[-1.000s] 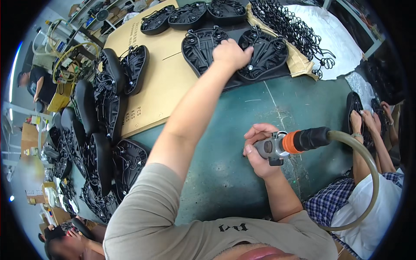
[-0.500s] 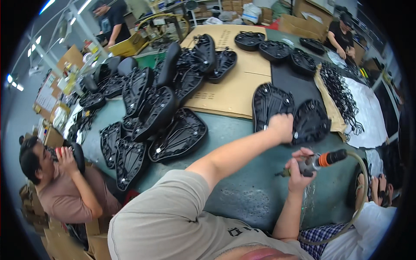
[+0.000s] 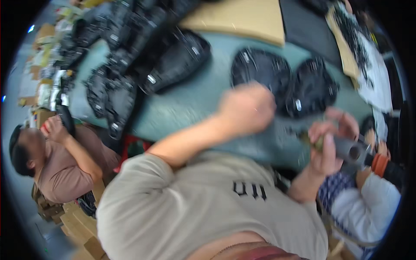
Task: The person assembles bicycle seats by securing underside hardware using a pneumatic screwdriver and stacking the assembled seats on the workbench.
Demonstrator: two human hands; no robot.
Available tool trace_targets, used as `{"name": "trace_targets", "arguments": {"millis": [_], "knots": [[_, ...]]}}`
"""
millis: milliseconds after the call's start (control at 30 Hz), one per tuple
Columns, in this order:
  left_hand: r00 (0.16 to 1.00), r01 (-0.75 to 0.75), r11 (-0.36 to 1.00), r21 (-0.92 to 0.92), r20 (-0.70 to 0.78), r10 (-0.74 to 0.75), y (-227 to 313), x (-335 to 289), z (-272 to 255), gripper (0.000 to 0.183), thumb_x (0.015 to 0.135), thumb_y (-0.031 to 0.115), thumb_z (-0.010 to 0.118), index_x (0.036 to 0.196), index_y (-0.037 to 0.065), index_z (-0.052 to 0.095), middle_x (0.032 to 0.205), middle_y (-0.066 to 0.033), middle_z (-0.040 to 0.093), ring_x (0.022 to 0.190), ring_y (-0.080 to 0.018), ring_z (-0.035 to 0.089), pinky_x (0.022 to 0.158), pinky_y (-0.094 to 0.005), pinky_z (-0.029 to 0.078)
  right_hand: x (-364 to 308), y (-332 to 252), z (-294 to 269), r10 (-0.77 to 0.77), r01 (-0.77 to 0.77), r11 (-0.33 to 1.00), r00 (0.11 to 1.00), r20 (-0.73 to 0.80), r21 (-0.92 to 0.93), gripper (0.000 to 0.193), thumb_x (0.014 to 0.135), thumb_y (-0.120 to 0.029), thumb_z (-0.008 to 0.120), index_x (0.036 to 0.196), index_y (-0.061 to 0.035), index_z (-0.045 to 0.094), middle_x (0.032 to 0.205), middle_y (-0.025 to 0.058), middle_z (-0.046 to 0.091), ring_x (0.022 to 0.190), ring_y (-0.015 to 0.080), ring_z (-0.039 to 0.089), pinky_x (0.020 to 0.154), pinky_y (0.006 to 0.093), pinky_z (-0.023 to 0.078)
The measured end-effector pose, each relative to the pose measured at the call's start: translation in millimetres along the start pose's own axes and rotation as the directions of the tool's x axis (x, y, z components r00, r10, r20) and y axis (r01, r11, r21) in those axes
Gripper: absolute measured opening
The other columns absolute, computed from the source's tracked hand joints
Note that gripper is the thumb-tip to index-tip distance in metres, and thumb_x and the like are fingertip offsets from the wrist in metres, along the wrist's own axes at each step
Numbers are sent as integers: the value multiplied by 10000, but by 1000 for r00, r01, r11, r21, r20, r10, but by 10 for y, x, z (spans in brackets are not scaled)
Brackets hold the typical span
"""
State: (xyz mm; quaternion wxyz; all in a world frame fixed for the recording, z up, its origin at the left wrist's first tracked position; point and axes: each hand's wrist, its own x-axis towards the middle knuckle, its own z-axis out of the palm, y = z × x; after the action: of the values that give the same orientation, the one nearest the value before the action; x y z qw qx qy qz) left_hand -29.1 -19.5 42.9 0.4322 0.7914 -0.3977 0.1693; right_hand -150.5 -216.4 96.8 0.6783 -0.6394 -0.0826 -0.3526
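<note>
Two black saddles lie underside up on the green table, side by side: a left one point(image 3: 260, 69) and a right one point(image 3: 313, 86). My left hand point(image 3: 249, 108) is curled into a blurred fist at the near edge of the left saddle, overlapping it. Whatever it holds, if anything, is hidden. In my right hand point(image 3: 327, 145) is a power screwdriver point(image 3: 351, 149) with a grey body, an orange ring and a black end. Its bit points left, in front of the right saddle and apart from it.
Several more black saddles point(image 3: 182, 56) are heaped at the left of the table point(image 3: 186, 112). Flat cardboard point(image 3: 242, 17) and a dark mat point(image 3: 310, 32) lie beyond. A person point(image 3: 65, 160) sits at left; another person's white sleeve point(image 3: 368, 212) is close at right.
The left saddle has come nearer, off the cardboard's corner. My left hand has drawn back with it. The screwdriver has swung, its black end now lower right. The view has tipped downward.
</note>
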Motion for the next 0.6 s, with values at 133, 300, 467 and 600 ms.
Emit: {"name": "trace_targets", "arguments": {"millis": [133,300,467,600], "knots": [[714,679,733,50,191,-674,-708,-294,-245,397,941,340,712,1055,-27,610,791,-151,706,636,-272,706,601,-397,572,122,-10,124,-69,44,986,986,154,161,512,935,-20,595,1414,-1,416,1230,323,560,664,225,613,637,423,544],[516,848,500,-177,488,-703,-736,-371,17,550,952,370,667,1135,-123,507,751,-160,702,557,-229,693,523,-351,564,125,197,513,-34,-21,967,977,208,253,470,905,66,633,1328,-45,463,1080,216,601,715,232,622,646,391,558],[519,850,498,-170,435,-736,-651,-426,124,566,945,350,615,1163,-150,465,761,-185,707,547,-243,693,528,-363,566,51,289,652,-15,-42,979,962,273,201,436,895,84,649,1273,-45,477,1046,189,605,725,219,629,662,382,579],[524,849,487,-204,443,-727,-672,-435,151,567,940,355,613,1163,-144,460,766,-211,709,566,-282,704,565,-393,573,59,424,680,4,-41,993,952,306,114,424,882,94,658,1245,-38,483,1035,188,603,732,216,639,670,366,587]]}}
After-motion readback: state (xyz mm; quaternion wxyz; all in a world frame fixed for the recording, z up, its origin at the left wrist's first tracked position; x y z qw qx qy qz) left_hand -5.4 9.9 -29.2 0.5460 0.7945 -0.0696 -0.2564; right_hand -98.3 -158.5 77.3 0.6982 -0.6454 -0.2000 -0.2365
